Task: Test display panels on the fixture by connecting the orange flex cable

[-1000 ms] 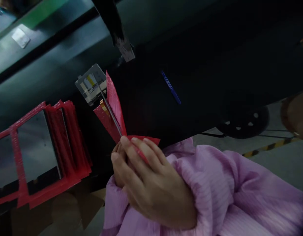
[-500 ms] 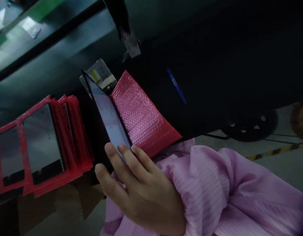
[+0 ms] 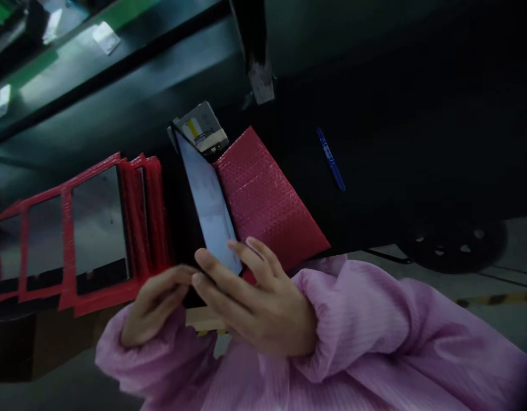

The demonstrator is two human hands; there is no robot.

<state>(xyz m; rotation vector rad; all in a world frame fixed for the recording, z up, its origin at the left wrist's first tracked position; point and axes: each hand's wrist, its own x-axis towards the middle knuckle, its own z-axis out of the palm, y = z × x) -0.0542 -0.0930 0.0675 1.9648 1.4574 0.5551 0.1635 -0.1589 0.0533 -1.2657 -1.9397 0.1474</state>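
Note:
A flat glass screen panel (image 3: 210, 200), pale blue with a dark edge, lies tilted beside a red bubble-wrap bag (image 3: 263, 200). My right hand (image 3: 267, 302) is over the near end of both, its fingers stretched out and slightly apart, fingertips at the panel's lower end. Its thumb is hidden. Close to the right fingertips is my left hand (image 3: 161, 302), fingers bent and pressed together. Whatever they may pinch cannot be made out. To the left, several similar dark panels (image 3: 98, 228) lie with red bubble-wrap bags (image 3: 154, 211) in overlapping stacks.
A blue pen (image 3: 331, 160) lies on the dark table (image 3: 396, 148) to the right. Behind the panel sits a grey metal box with a yellow label (image 3: 203, 128). A dark post (image 3: 259, 74) stands at the back. A black wheel (image 3: 455, 245) is by the floor at right.
My left hand has come into view at the lower left, meeting the right fingertips. The view has shifted, so the table things appear farther right. The panel and bag keep about the same pose.

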